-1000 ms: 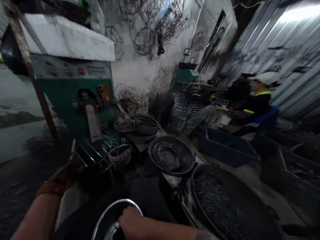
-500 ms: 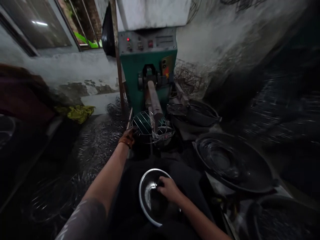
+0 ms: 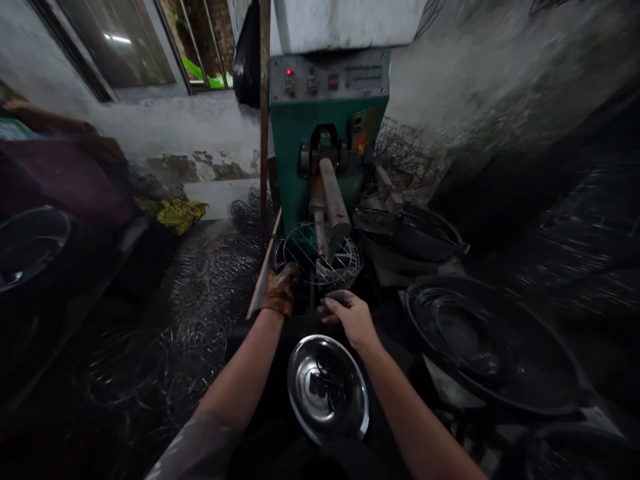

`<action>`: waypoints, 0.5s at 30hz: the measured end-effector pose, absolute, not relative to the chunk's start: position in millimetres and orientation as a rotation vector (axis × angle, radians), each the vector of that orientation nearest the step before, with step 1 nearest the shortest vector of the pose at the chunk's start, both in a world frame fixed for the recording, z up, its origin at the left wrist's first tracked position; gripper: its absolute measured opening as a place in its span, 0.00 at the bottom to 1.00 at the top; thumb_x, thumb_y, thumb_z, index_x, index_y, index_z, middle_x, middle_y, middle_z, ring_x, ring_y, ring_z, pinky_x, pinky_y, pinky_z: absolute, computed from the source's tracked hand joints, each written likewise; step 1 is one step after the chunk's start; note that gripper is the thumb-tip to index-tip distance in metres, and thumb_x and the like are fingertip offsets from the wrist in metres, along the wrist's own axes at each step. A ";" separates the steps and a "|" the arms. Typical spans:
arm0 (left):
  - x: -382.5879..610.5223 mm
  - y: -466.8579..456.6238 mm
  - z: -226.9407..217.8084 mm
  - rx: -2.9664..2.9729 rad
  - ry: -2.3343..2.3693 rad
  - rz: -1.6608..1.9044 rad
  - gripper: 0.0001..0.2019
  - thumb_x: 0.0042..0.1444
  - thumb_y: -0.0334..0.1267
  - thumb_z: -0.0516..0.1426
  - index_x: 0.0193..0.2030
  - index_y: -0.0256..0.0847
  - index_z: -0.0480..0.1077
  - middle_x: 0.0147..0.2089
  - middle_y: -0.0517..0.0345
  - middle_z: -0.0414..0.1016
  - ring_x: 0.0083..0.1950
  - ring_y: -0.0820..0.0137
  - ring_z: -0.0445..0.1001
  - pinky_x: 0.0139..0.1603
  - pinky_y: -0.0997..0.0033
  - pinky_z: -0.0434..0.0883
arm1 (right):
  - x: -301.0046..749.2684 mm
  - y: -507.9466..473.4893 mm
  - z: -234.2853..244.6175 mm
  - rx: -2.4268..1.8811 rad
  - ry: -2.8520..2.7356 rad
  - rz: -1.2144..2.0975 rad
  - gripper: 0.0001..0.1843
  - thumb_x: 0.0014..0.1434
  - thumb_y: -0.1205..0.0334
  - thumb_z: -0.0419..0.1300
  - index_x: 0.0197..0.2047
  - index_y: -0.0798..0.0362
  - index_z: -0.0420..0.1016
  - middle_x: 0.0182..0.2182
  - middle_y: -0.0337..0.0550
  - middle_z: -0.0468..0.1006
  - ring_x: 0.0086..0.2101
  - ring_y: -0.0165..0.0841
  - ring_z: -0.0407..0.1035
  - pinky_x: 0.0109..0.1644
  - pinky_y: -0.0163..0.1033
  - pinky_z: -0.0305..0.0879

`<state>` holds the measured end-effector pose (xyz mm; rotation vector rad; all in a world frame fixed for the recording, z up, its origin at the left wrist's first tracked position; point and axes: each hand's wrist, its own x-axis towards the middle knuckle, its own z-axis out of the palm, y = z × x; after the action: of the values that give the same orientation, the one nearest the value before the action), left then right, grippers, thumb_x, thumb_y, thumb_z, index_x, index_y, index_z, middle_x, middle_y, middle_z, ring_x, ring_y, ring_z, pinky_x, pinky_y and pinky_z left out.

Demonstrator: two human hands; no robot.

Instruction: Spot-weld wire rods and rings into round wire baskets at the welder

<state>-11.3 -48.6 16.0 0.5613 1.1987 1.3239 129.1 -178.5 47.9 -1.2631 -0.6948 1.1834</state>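
Observation:
My left hand (image 3: 281,291), in a worn brown glove, grips the near left rim of a round wire basket (image 3: 316,255) that sits under the horizontal rod (image 3: 333,201) of a green machine (image 3: 327,127). My right hand (image 3: 349,313) is bare and hovers just in front of the basket's near rim, fingers curled round a small dark piece I cannot make out. A shiny steel bowl (image 3: 327,387) rests on my lap below both hands, with a few small dark bits in it.
Large dark pans (image 3: 480,340) (image 3: 415,230) stand to the right of the machine. Tangled wire (image 3: 200,300) piles up on the floor at left. A yellow cloth (image 3: 175,213) lies by the wall under a window (image 3: 130,40). A wooden post (image 3: 264,113) rises left of the machine.
My view has swung left from a seated co-worker onto the machine. My right hand has left the steel bowl and risen toward the wire basket. My left hand stays on the basket rim.

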 end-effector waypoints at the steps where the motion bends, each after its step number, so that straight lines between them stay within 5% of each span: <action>1: -9.1 -52.3 18.4 0.553 1.191 1.330 0.23 0.41 0.38 0.74 0.44 0.43 0.73 0.35 0.57 0.77 0.34 0.68 0.77 0.34 0.70 0.71 | 125.4 -172.1 47.2 -1.266 -0.708 1.137 0.24 0.39 0.46 0.76 0.33 0.54 0.79 0.28 0.43 0.81 0.30 0.40 0.80 0.28 0.41 0.78; 10: -4.5 -67.2 33.0 0.426 1.169 1.347 0.28 0.40 0.35 0.73 0.48 0.44 0.69 0.37 0.59 0.78 0.34 0.69 0.78 0.37 0.70 0.73 | 115.3 -156.1 23.8 -1.516 -0.884 0.809 0.23 0.48 0.37 0.65 0.31 0.51 0.76 0.19 0.39 0.76 0.18 0.35 0.70 0.22 0.40 0.71; 15: -2.2 -71.4 35.5 0.336 1.165 1.377 0.24 0.39 0.30 0.70 0.43 0.44 0.67 0.36 0.60 0.77 0.31 0.72 0.75 0.33 0.73 0.70 | 116.6 -155.5 21.0 -1.508 -0.820 0.799 0.23 0.50 0.37 0.62 0.33 0.50 0.74 0.21 0.40 0.77 0.22 0.38 0.74 0.23 0.40 0.73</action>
<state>-2.2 -71.4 35.5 0.3361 1.1646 1.3773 116.6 -155.5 21.0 -1.5082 -0.8205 0.7989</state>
